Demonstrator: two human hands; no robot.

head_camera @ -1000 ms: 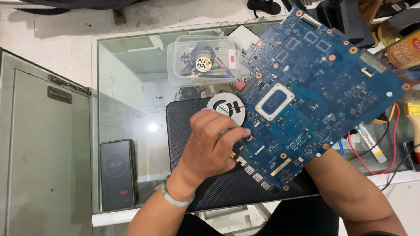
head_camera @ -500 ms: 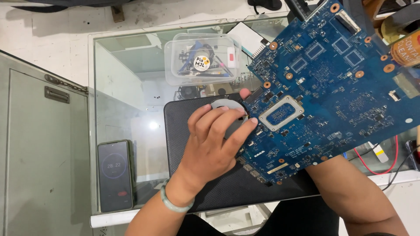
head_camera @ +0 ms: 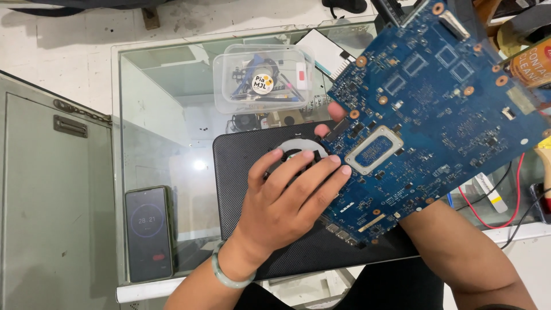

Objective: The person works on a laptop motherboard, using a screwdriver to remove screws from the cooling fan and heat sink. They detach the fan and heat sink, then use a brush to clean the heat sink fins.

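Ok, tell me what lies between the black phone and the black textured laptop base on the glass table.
Head view: only bare glass table top lies between the black phone and the black textured laptop base.
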